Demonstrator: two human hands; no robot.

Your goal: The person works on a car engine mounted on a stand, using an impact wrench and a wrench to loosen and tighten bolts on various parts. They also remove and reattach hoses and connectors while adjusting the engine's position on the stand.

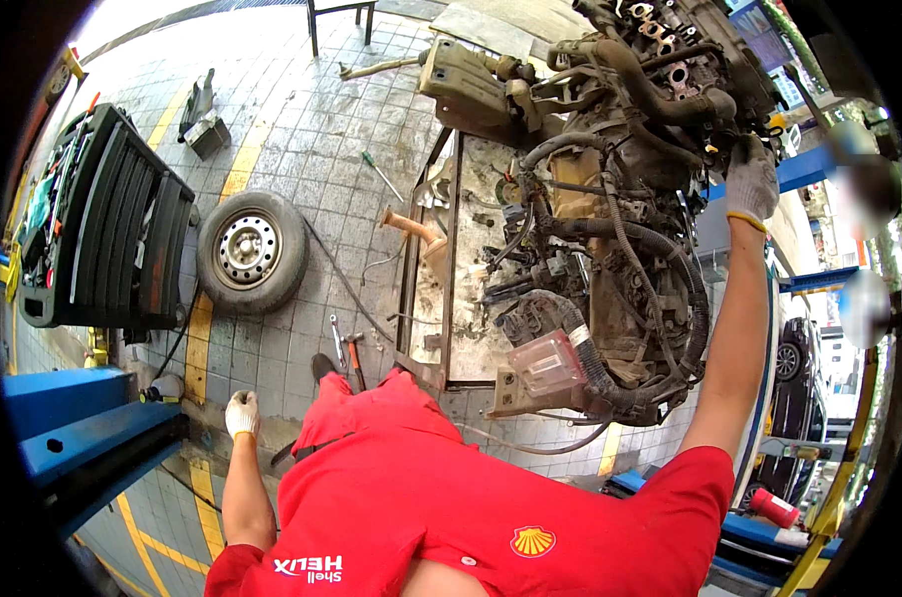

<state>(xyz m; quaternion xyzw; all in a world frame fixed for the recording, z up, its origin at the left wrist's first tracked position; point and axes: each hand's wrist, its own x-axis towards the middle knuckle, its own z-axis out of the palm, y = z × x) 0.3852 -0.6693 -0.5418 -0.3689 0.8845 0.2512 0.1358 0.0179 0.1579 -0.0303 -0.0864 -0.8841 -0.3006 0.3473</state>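
Head view, 1 frame, logged remotely. Landmark for all positions: the engine assembly (610, 229), a grimy block wrapped in hoses and wiring, sitting over a metal frame stand (451, 289) on the tiled floor (301, 129).

Nearest the camera: red workshirt, both forearms entering from below.

Left hand (241, 413), white work glove, hangs low and well to the left of the engine, near the blue lift arm (83, 428). Arm is straight down with the elbow barely bent. Fingers look loosely curled and I see nothing in them; I read it as released, though the palm side is hidden.

Right hand (750, 179), grey glove with a yellow cuff, is raised to the engine's upper right side. Arm is fully extended with the wrist high and the glove pressed against the block near a thick black hose (660, 99). Whether it grips a part or only rests on it, I cannot tell.

Judgement: bracing from 1 side at full reach gives poor control. Bending the elbow, stepping closer and bringing the free hand onto the frame side would steady a load this heavy, keeping fingers out from between hose and casting.

Just left of the stand: a hammer (354, 358) and wrench (337, 340). Farther left: 1 wheel (251, 251) lying flat, then a black bumper grille (102, 229).
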